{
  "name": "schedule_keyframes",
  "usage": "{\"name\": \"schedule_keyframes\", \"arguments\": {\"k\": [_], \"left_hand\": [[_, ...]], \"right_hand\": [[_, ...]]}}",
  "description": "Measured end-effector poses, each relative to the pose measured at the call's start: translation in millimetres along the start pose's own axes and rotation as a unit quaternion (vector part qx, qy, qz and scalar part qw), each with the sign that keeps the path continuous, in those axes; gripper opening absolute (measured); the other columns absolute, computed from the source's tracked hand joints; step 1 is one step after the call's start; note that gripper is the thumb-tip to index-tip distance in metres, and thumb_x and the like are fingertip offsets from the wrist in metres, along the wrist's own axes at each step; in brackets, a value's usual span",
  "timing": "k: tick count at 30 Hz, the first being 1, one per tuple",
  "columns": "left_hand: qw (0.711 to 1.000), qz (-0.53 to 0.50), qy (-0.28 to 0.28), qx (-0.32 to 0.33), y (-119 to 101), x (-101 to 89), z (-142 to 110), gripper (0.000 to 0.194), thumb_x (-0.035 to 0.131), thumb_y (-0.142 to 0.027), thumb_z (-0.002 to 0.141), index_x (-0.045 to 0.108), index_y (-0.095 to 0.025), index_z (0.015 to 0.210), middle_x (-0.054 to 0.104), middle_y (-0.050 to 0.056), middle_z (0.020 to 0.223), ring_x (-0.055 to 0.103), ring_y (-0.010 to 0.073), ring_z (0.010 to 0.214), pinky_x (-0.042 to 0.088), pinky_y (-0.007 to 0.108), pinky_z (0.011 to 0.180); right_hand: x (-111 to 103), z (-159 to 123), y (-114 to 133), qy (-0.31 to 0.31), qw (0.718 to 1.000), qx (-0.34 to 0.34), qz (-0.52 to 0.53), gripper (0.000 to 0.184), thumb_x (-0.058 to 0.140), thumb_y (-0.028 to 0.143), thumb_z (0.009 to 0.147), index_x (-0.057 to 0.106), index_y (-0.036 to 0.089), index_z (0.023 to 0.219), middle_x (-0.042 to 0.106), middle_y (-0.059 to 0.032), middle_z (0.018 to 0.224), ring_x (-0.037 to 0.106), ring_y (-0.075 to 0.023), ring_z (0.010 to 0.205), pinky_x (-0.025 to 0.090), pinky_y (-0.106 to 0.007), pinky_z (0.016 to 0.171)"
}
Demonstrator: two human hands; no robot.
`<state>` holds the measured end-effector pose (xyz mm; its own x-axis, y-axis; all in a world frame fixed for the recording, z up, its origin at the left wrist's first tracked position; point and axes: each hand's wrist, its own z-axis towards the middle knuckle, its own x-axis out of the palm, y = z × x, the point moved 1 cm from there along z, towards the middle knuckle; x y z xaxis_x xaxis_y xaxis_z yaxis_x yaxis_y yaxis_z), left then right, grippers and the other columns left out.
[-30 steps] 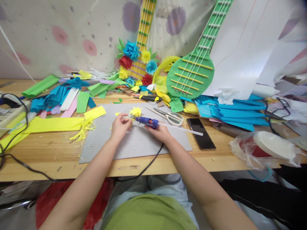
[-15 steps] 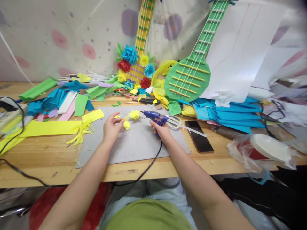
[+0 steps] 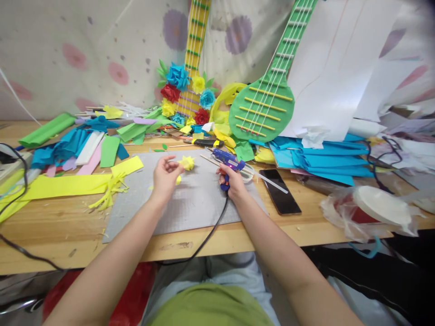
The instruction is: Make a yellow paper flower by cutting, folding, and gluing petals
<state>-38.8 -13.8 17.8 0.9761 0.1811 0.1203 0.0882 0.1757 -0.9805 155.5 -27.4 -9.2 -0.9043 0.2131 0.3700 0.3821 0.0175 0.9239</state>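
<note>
My left hand [image 3: 165,175] is closed in a pinch on a small yellow paper piece [image 3: 178,179] above the grey cutting mat [image 3: 193,203]. A yellow paper flower [image 3: 187,162] lies just beyond its fingertips. My right hand [image 3: 231,182] grips the handle of a blue glue gun [image 3: 228,160], held upright on the mat with its nozzle pointing left and a white glue stick [image 3: 272,182] sticking out of its back. Its black cord [image 3: 207,235] runs off the front edge of the table.
A black phone [image 3: 280,191] lies right of the mat, with scissors partly hidden behind the glue gun. Yellow paper strips [image 3: 68,184] lie left. Green, blue and pink paper scraps, a flower-covered yellow paper guitar [image 3: 190,77] and a green paper guitar [image 3: 263,104] crowd the back. A plastic-wrapped roll [image 3: 377,210] sits right.
My right hand has swung the glue gun away from the flower to the right and stood it upright. My left hand has lifted a small yellow piece off the mat.
</note>
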Motion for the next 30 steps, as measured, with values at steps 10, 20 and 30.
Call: {"name": "schedule_keyframes", "arguments": {"k": [10, 20, 30], "left_hand": [[0.968, 0.211, 0.128, 0.051, 26.3, -1.4, 12.2, 0.028, 0.061, -0.023, 0.063, 0.056, -0.019, 0.091, 0.061, 0.0, 0.072, 0.061, 0.0158, 0.079, 0.045, 0.034, 0.083], [0.929, 0.348, 0.021, 0.122, 6.1, -51.0, 42.4, 0.032, 0.056, -0.027, 0.067, 0.055, -0.02, 0.099, 0.061, 0.001, 0.078, 0.061, 0.0155, 0.072, 0.047, 0.029, 0.071], [0.754, 0.521, 0.146, 0.373, -3.7, -29.9, 57.2, 0.031, 0.045, -0.016, 0.075, 0.057, -0.02, 0.103, 0.065, 0.008, 0.09, 0.059, 0.0223, 0.092, 0.043, 0.037, 0.085]], "right_hand": [[0.5, 0.3, -1.3, -0.012, 1.0, 0.001, 0.021, 0.027, 0.067, 0.039, 0.06, 0.054, 0.015, 0.059, 0.059, 0.0027, 0.059, 0.04, -0.0017, 0.032, 0.028, -0.017, 0.031], [2.9, -1.7, -0.1, -0.006, 1.0, -0.002, 0.009, 0.026, 0.067, 0.039, 0.059, 0.055, 0.016, 0.062, 0.058, 0.0037, 0.057, 0.038, -0.0017, 0.031, 0.028, -0.018, 0.031], [5.8, -6.1, 4.2, -0.013, 1.0, -0.002, -0.021, 0.027, 0.066, 0.041, 0.058, 0.054, 0.016, 0.059, 0.058, 0.0033, 0.058, 0.039, -0.002, 0.032, 0.026, -0.018, 0.03]]}}
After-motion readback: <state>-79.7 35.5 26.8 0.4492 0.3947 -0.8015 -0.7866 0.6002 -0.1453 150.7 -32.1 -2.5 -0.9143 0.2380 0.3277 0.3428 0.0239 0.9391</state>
